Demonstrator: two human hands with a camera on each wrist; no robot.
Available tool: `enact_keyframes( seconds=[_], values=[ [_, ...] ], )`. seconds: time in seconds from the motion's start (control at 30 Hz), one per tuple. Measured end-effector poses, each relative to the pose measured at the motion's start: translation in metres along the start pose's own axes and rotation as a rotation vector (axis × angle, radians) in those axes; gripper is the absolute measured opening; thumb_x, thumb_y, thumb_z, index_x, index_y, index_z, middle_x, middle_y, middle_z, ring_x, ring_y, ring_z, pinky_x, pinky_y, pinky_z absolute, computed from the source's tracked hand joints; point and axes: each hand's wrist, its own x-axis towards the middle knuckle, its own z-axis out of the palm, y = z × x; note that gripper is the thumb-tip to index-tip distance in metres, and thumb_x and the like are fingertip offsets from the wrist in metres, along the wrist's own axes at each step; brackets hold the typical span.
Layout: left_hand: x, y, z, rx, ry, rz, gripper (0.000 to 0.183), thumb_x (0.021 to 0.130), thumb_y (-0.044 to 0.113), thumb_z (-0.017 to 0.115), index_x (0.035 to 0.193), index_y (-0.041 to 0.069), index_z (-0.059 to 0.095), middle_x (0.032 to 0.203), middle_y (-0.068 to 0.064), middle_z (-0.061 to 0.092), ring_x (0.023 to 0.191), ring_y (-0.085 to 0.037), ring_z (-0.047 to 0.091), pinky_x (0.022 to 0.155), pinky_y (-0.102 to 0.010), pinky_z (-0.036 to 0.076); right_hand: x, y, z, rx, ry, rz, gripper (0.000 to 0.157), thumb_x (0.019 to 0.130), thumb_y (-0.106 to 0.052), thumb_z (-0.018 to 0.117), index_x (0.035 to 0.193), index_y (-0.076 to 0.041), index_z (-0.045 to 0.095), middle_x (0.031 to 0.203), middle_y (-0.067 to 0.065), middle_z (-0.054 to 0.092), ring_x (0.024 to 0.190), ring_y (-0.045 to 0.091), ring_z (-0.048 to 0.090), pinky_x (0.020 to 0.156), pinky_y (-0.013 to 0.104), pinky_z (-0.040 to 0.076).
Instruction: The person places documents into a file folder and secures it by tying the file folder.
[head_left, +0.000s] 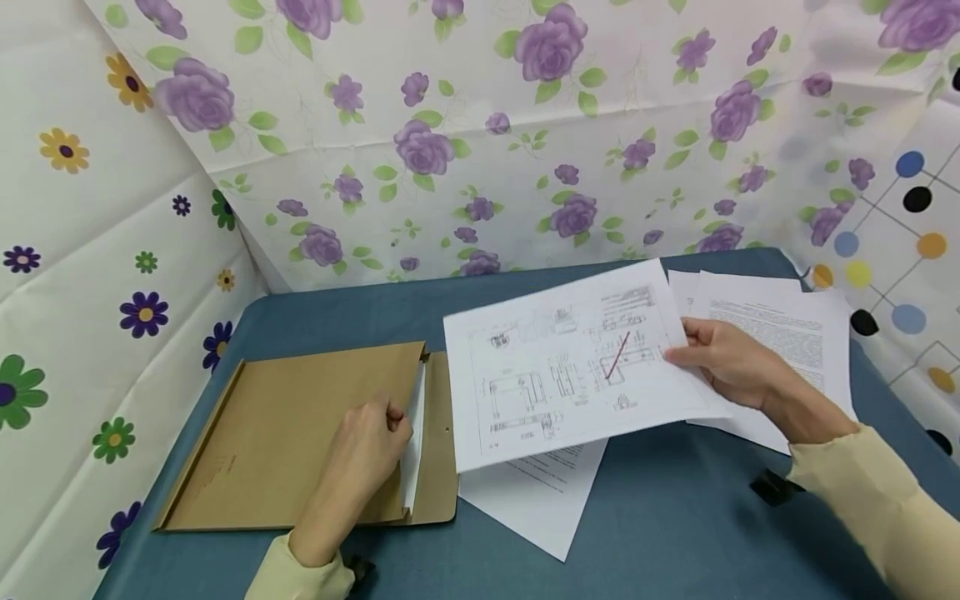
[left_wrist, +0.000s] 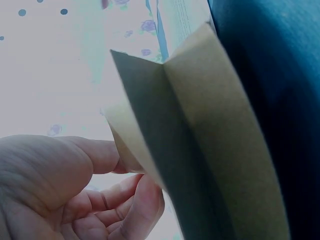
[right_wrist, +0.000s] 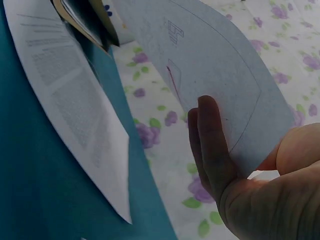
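A brown cardboard folder (head_left: 270, 437) lies at the left of the table, with white paper (head_left: 412, 450) showing inside its right-hand opening. My left hand (head_left: 367, 442) pinches the edge of the folder's top cover between thumb and fingers, lifting it a little; the left wrist view shows the raised cardboard (left_wrist: 220, 95) close up. With the thumb on top and fingers beneath, my right hand (head_left: 735, 367) grips the right edge of a white sheet (head_left: 525, 350) printed with a technical drawing and marked with a red line. That sheet is held tilted beside the folder's opening.
A printed text page (head_left: 558, 512) lies on the blue table (head_left: 675, 533), partly under the drawing sheet. Several more printed papers (head_left: 821, 333) lie at the right, behind my right hand. Flowered cloth (head_left: 450, 158) hangs along the table's back edge.
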Motion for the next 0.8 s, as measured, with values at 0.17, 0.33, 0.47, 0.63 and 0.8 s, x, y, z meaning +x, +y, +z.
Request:
enact_keyframes(
  seconds=[0.17, 0.33, 0.47, 0.63, 0.8],
  values=[
    [0.000, -0.001, 0.000, -0.002, -0.006, 0.010, 0.003, 0.089, -0.002, 0.065, 0.086, 0.000, 0.064, 0.078, -0.009, 0.064, 0.059, -0.017, 0.054, 0.051, -0.030, 0.045, -0.004, 0.018, 0.013, 0.009, -0.034, 0.062, 0.059, 0.104, -0.009, 0.060, 0.152, 0.012, 0.033, 0.119, 0.008, 0.071, 0.102, 0.027, 0.073, 0.079, 0.041, 0.060],
    [0.000, -0.001, 0.000, -0.008, -0.003, 0.008, 0.005, 0.088, -0.003, 0.065, 0.085, 0.001, 0.063, 0.077, -0.008, 0.062, 0.060, -0.017, 0.053, 0.052, -0.030, 0.043, -0.004, 0.030, 0.022, 0.033, -0.067, 0.081, 0.054, 0.104, -0.010, 0.060, 0.148, 0.013, 0.039, 0.117, 0.011, 0.072, 0.100, 0.029, 0.074, 0.077, 0.041, 0.061],
    [0.000, -0.001, 0.000, -0.008, -0.004, 0.000, 0.007, 0.088, -0.003, 0.066, 0.085, 0.002, 0.062, 0.076, -0.008, 0.061, 0.060, -0.018, 0.052, 0.052, -0.030, 0.043, -0.002, 0.033, 0.029, 0.043, -0.068, 0.069, 0.054, 0.105, -0.009, 0.059, 0.148, 0.015, 0.038, 0.118, 0.011, 0.072, 0.099, 0.028, 0.074, 0.076, 0.040, 0.061],
    [-0.001, 0.000, 0.000, -0.011, -0.011, -0.013, 0.006, 0.090, -0.002, 0.066, 0.086, 0.002, 0.062, 0.077, -0.008, 0.060, 0.061, -0.018, 0.051, 0.052, -0.030, 0.042, 0.002, 0.034, 0.039, 0.050, -0.070, 0.051, 0.056, 0.105, -0.009, 0.059, 0.150, 0.014, 0.036, 0.122, 0.013, 0.070, 0.101, 0.028, 0.073, 0.077, 0.040, 0.061],
    [-0.001, 0.002, 0.000, -0.007, -0.017, -0.031, 0.008, 0.090, -0.002, 0.066, 0.087, 0.002, 0.061, 0.077, -0.008, 0.058, 0.062, -0.019, 0.051, 0.053, -0.030, 0.041, 0.007, 0.040, 0.051, 0.070, -0.071, 0.026, 0.055, 0.107, -0.009, 0.054, 0.153, 0.012, 0.032, 0.132, 0.018, 0.065, 0.108, 0.026, 0.071, 0.082, 0.040, 0.060]
  ],
)
